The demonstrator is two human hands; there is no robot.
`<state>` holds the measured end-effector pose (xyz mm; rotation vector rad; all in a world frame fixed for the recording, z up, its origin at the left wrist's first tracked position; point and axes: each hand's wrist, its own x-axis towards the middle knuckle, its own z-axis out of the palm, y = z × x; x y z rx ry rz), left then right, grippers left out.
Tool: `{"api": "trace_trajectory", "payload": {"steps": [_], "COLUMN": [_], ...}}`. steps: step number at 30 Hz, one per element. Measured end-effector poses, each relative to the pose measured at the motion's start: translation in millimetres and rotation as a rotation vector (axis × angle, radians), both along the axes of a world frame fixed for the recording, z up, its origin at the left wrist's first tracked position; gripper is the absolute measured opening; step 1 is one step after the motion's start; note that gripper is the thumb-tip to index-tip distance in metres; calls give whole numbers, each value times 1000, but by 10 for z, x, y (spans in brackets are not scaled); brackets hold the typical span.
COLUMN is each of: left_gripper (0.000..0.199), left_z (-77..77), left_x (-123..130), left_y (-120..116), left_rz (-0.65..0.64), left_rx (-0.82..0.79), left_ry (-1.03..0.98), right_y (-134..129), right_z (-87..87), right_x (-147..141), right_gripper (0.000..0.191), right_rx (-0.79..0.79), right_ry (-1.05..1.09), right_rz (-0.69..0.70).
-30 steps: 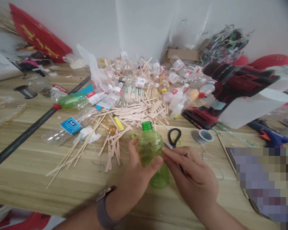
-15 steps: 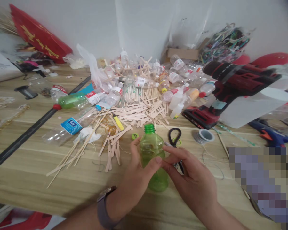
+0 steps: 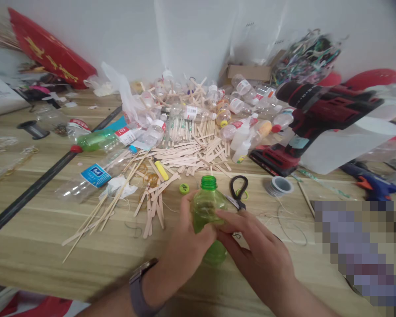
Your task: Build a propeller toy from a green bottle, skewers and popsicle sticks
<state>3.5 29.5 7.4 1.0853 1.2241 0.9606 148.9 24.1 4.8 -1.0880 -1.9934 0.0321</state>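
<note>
Green bottle: near the front of the table, between the 2 hands, roughly upright, neck up, mouth uncapped. Whether its base rests on the wood cannot be told.

Nearest the viewer, the left hand is wrapped around the bottle, fingers along the left side, thumb across the front wall. The right hand has its fingertips drawn close together at the bottle's right side, beside the left thumb; whether they pinch anything small cannot be told.

Handling assessment: thin clear plastic, judged light, smooth and rather slippery. Side walls likely flex or dent under a hard squeeze; the threaded neck appears stiffer. Recommended hold: a broad, gentle wrap at mid-body, or a finger grip at the neck for steadiness.

Just beyond the bottle: 1 pair of scissors near the right fingers, and 1 green cap to the left. Farther off: wooden sticks, then assorted clear bottles.
</note>
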Motion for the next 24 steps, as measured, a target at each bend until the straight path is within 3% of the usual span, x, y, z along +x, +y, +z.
{"api": "trace_trajectory", "payload": {"steps": [10,15,24], "left_gripper": [50,55,57], "left_z": [90,49,-98], "left_x": [-6,-17,-39], "left_y": [68,63,43], "left_rz": [15,54,27], "left_rx": [7,5,85], "left_ry": [164,166,10], "right_y": [-31,-6,82], "right_z": [9,59,-94], "right_x": [20,93,105], "right_gripper": [21,19,46], "right_rx": [55,-89,-377], "right_ry": [6,105,256], "right_rz": [109,42,56]}}
